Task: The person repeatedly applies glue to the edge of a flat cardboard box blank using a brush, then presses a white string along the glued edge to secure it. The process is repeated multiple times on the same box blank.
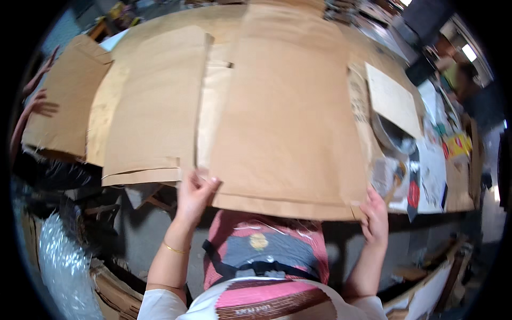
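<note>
A large brown kraft paper bag [282, 128] lies in front of me on the table, with a folded strip along its near edge. My left hand [196, 194] pinches its near left corner between thumb and fingers. At the near right corner, my right hand [374, 216] has its fingers closed on the edge. Just left of it lies a second brown paper bag [154, 101], also with a folded near edge; my left hand is close to its near right corner.
At the far left, another person's hands [42, 104] are at a brown sheet [69, 101]. To the right are a white board [393, 98] over a round basin [389, 133], a red-handled blade [413, 193] and a yellow packet [457, 145]. Bubble wrap [64, 266] stands low at left.
</note>
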The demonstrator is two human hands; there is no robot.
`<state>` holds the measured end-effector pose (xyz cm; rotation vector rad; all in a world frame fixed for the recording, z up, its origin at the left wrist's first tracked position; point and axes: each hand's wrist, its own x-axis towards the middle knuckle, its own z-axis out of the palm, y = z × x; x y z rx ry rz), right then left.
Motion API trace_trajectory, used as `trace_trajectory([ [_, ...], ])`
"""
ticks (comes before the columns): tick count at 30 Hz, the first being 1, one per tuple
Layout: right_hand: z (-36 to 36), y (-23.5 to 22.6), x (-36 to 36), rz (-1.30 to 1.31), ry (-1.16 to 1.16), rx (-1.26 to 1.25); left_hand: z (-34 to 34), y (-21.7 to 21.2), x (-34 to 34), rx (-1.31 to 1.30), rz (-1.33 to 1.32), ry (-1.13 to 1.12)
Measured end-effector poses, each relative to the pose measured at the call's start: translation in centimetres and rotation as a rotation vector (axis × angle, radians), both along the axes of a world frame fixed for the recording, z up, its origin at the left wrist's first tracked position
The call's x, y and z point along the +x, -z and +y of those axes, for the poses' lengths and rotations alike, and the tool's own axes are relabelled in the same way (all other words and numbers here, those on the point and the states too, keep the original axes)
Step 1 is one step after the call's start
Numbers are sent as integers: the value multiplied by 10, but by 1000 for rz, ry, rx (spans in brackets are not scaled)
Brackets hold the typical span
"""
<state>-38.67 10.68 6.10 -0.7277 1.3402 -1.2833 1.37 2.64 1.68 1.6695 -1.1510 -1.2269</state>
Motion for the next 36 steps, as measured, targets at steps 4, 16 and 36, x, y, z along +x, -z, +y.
trace_trajectory([
  [4,-3,50,7,954,-155,-161,23,-8,5,-339,-360,92],
  [16,-152,38,288,149,-711,-14,-30,-10,307,-480,-729,-446],
  [36,22,-12,-110,1862,-197,252,-9,-7,29,-531,-1117,339],
])
